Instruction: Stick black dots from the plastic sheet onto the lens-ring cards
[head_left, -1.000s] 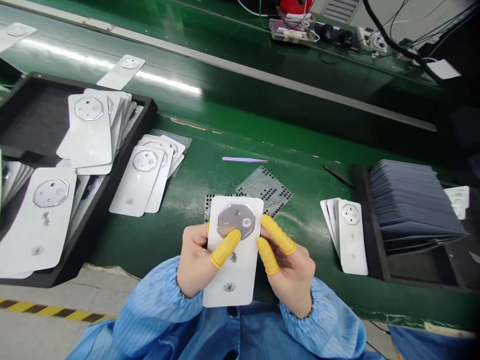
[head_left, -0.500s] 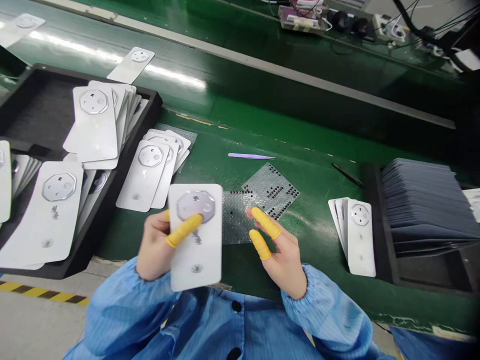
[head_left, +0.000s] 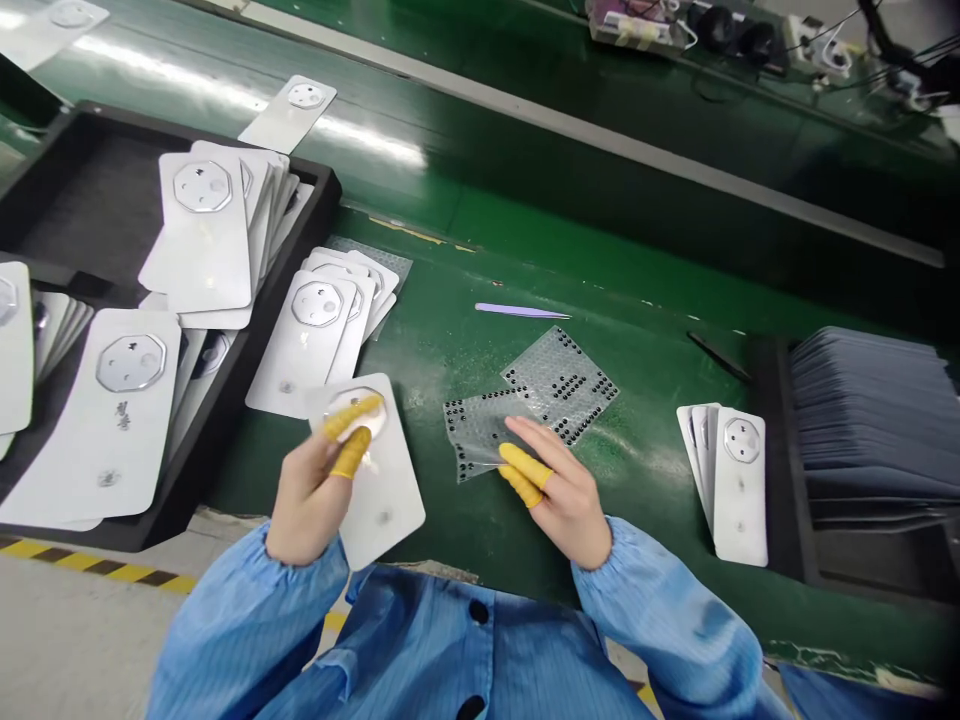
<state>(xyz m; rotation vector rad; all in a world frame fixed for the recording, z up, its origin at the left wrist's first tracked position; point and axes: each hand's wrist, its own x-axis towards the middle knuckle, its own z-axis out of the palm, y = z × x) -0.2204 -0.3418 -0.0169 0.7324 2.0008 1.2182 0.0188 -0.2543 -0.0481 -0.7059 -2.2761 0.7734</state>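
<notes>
A white panel (head_left: 386, 480) with an octagonal inset lies aslant at the table's front edge. My left hand (head_left: 319, 480), in yellow finger cots, is over its upper left part; thumb and forefinger are slightly apart on its face side, not gripping it. Thumb and forefinger of my right hand (head_left: 559, 490), also in yellow cots, pinch the right part of a clear sheet (head_left: 480, 425) dotted with small black round pieces. A second dotted clear sheet (head_left: 562, 375) lies just behind. Lilac tweezers (head_left: 517, 310) rest farther back.
A black tray (head_left: 330, 190) of white panels stands left, beside a fanned stack of panels (head_left: 300, 345). At right are narrow white panels (head_left: 741, 500), a dark slim tool (head_left: 718, 355) and a black bin (head_left: 780, 480) of grey sheets (head_left: 874, 410).
My left hand has lowered the panel onto the table and loosened its hold. My right hand has closed on the near clear sheet. The view has shifted slightly.
</notes>
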